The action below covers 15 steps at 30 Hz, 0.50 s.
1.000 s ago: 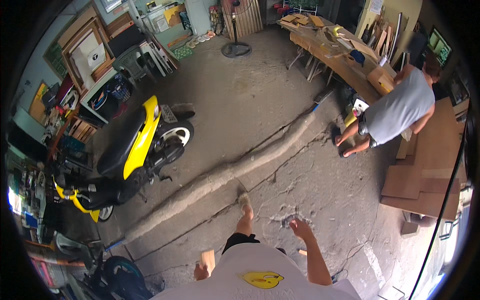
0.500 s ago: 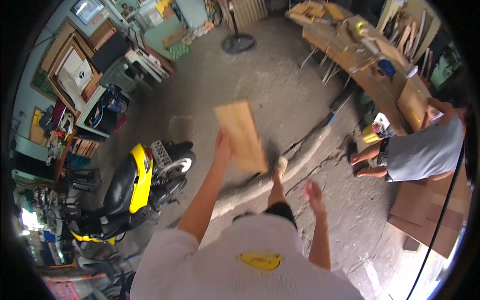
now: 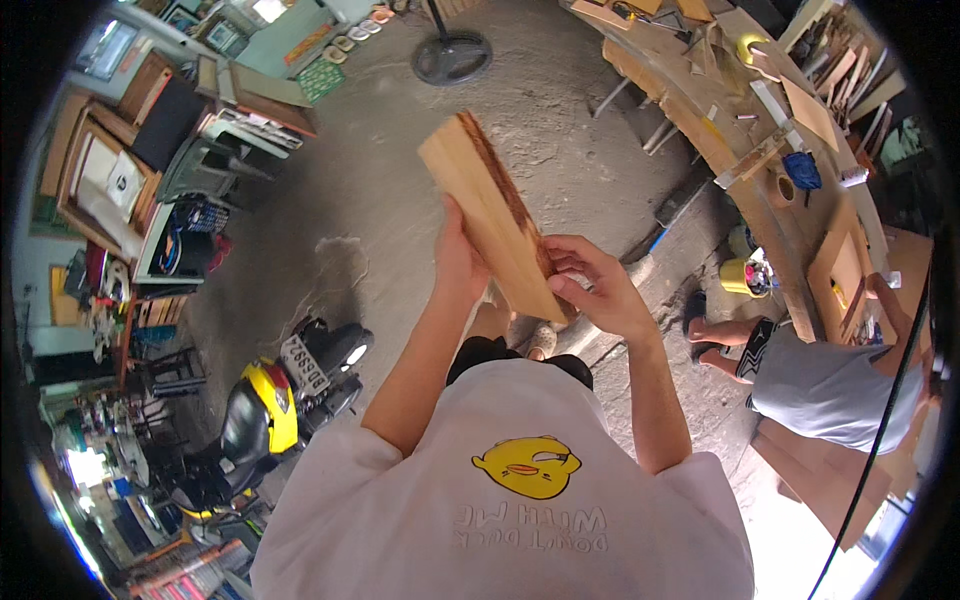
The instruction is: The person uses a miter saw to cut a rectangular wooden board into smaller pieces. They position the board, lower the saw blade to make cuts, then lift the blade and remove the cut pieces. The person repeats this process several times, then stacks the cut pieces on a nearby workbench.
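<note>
A short wooden plank [image 3: 478, 215] with one rough, bark-brown long edge is held up in front of me, tilted, its upper end leaning left. My left hand [image 3: 458, 250] grips its left side, with the thumb on the face and the other fingers hidden behind. On the opposite side, my right hand [image 3: 590, 283] takes the lower part of the bark edge between curled fingers and thumb.
A yellow and black motorcycle [image 3: 270, 405] stands at left. On the right, a long wooden workbench [image 3: 690, 95] bears boards and tools, and a person in a grey shirt [image 3: 830, 385] works there. A log [image 3: 610, 335] lies by my feet; a round stand base [image 3: 452, 60] is ahead.
My right hand has come up from the side and taken hold of the plank. The plank has turned so its bark edge shows. The view has shifted forward past the motorcycle.
</note>
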Each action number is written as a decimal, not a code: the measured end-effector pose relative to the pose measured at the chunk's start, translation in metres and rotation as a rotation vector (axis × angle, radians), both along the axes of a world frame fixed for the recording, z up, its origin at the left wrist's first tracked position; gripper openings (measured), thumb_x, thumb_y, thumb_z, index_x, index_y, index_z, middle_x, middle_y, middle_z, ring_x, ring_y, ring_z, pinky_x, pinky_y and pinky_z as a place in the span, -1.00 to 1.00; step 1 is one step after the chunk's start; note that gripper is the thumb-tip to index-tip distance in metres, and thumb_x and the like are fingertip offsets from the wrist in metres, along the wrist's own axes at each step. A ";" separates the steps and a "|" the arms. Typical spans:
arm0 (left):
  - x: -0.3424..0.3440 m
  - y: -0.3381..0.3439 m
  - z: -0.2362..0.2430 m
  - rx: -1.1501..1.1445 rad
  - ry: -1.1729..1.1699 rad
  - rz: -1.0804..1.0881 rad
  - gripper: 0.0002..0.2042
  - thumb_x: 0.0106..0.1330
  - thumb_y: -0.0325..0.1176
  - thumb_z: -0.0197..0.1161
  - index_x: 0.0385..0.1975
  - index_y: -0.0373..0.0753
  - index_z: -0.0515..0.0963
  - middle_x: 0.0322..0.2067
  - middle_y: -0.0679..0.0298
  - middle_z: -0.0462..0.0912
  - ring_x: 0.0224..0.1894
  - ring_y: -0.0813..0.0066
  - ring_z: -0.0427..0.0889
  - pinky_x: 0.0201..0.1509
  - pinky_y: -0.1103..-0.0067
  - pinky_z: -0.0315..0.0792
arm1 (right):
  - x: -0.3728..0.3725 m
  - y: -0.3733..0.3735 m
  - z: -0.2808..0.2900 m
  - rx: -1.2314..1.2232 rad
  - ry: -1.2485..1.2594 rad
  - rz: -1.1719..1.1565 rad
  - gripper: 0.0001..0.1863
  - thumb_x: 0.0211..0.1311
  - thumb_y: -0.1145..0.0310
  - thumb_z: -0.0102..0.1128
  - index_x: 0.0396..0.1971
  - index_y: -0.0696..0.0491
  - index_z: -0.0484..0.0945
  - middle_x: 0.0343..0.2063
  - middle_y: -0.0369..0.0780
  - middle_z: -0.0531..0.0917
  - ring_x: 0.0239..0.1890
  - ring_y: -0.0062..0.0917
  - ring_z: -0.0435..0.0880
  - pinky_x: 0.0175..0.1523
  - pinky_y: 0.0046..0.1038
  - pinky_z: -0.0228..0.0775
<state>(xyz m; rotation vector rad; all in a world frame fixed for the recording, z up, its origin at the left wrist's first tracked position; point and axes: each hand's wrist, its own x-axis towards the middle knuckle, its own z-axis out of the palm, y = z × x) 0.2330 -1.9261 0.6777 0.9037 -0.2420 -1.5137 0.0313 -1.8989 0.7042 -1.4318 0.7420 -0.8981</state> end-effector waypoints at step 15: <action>-0.036 -0.350 -0.012 -0.157 0.227 -0.313 -0.61 0.43 0.12 -0.07 -0.28 -0.12 0.41 -0.51 0.36 0.42 -0.49 0.50 0.41 -0.43 0.52 0.34 | 0.031 -0.250 0.047 -0.184 0.296 -0.537 -0.57 0.14 0.44 0.32 0.03 0.17 0.49 -0.13 -0.11 0.61 -0.13 -0.35 0.64 -0.01 -0.35 0.49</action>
